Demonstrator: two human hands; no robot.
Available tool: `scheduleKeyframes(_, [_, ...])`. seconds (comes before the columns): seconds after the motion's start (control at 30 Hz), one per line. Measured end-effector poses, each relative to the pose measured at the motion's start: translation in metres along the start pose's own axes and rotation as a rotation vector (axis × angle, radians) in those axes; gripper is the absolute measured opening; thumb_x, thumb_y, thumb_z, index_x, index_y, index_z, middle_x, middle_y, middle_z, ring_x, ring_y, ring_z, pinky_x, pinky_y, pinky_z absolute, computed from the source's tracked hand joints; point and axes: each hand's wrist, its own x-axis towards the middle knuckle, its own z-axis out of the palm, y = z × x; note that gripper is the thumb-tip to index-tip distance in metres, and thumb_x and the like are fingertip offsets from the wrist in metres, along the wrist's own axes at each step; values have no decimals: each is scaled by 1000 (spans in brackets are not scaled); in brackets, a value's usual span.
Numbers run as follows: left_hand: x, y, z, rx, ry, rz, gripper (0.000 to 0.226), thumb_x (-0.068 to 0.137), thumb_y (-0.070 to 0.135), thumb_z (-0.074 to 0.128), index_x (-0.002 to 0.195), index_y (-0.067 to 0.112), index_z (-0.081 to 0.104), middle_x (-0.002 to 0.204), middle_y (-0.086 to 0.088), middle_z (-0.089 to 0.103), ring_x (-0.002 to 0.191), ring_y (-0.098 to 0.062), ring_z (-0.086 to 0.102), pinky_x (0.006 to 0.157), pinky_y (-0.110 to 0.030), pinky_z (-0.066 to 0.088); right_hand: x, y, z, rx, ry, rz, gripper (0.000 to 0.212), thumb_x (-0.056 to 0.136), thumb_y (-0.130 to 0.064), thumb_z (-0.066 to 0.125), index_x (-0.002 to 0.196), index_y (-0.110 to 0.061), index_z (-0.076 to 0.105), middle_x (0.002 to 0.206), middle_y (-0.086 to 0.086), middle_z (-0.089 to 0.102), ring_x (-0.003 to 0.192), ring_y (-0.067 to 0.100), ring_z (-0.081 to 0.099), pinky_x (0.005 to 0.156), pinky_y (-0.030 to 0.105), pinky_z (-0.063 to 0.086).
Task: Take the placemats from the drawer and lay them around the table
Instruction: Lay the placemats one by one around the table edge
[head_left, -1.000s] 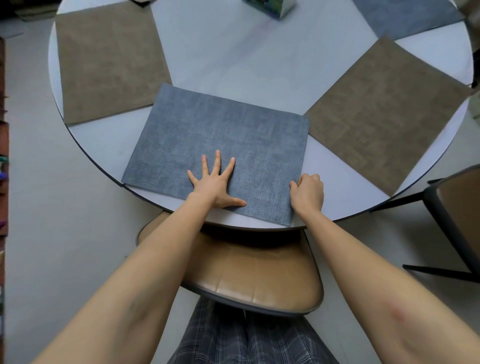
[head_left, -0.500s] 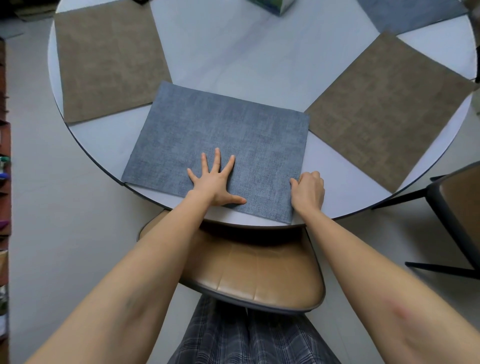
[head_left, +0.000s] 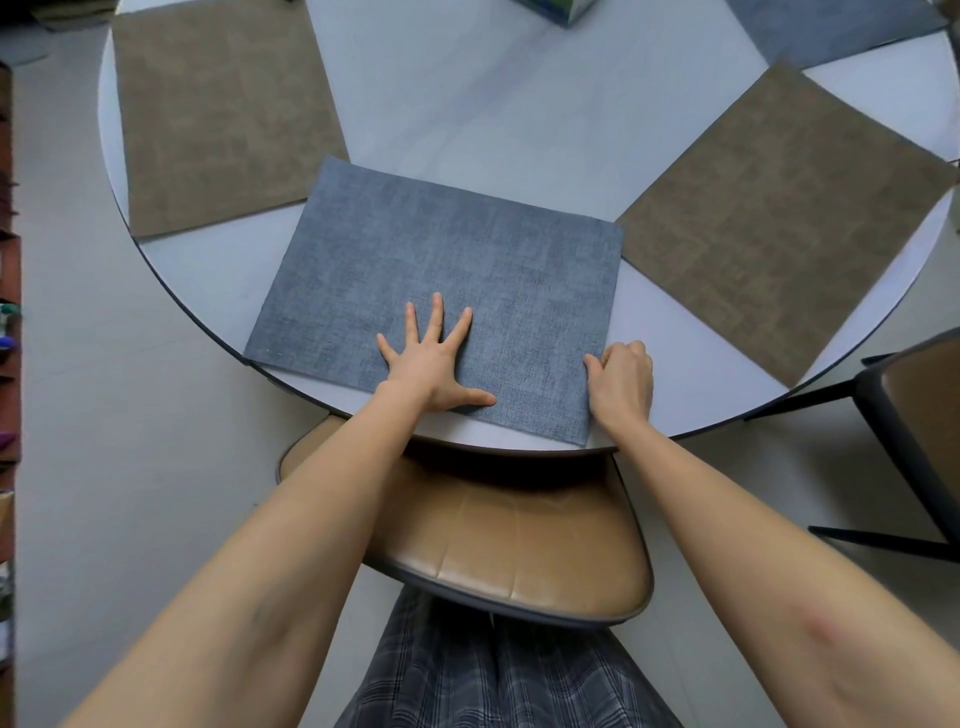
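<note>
A blue-grey placemat (head_left: 457, 260) lies flat on the near side of the round white table (head_left: 493, 119), slightly rotated, its near left corner at the table's rim. My left hand (head_left: 431, 364) presses flat on its near middle, fingers spread. My right hand (head_left: 621, 382) is curled at the mat's right edge near the front corner, pinching that edge. A brown placemat (head_left: 218, 114) lies at the left, another brown placemat (head_left: 789, 218) at the right. A second blue-grey placemat (head_left: 831, 26) shows at the far right, cut off by the frame.
A tan padded chair (head_left: 498, 540) is tucked under the table's near edge, right in front of my legs. A dark-framed chair (head_left: 904, 431) stands at the right. A greenish box (head_left: 556, 8) sits at the table's far middle. Cluttered shelves (head_left: 8, 338) line the left edge.
Both hands stay on the blue-grey mat in the same grip. The mat has barely shifted; only the view moved slightly.
</note>
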Motion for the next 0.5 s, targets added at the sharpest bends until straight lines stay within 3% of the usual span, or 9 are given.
scheduleKeyframes(0.13, [0, 0, 0, -12, -6, 3, 123, 63, 78, 64, 149, 41, -15, 156, 1, -32, 143, -36, -27, 107, -74, -1, -4, -4, 1, -41, 69, -18, 32, 93, -26, 56, 111, 0, 53, 122, 18, 48, 115, 35, 46, 96, 43, 39])
scheduleKeyframes(0.23, [2, -2, 0, -43, -7, 14, 105, 76, 74, 54, 150, 42, -13, 157, 2, -31, 143, -35, -28, 108, -73, -3, -9, -13, 12, -124, 142, -197, 57, 92, -32, 55, 139, -5, 36, 151, 16, 29, 140, 32, 26, 113, 42, 22])
scheduleKeyframes(0.33, [4, -3, 1, -50, 21, 6, 85, 89, 65, 44, 150, 44, -11, 158, 4, -28, 144, -33, -26, 110, -72, -2, -16, -22, 36, -188, 26, -429, 66, 97, -41, 37, 150, -7, 17, 160, 11, 10, 148, 24, 7, 120, 39, 8])
scheduleKeyframes(0.4, [5, -3, 3, -30, 45, 2, 83, 90, 65, 42, 150, 44, -10, 158, 4, -27, 145, -34, -23, 110, -71, 1, -20, -17, 48, -272, -32, -525, 69, 95, -47, 25, 151, -8, 16, 160, 10, 12, 148, 22, 9, 120, 39, 6])
scheduleKeyframes(0.5, [5, -3, 0, 97, 103, -7, 84, 87, 69, 41, 151, 42, -6, 161, 1, -15, 148, -35, -9, 110, -70, 6, -18, 0, 44, -355, -53, -611, 70, 95, -49, 22, 152, -9, 16, 159, 8, 14, 148, 21, 10, 119, 35, 1])
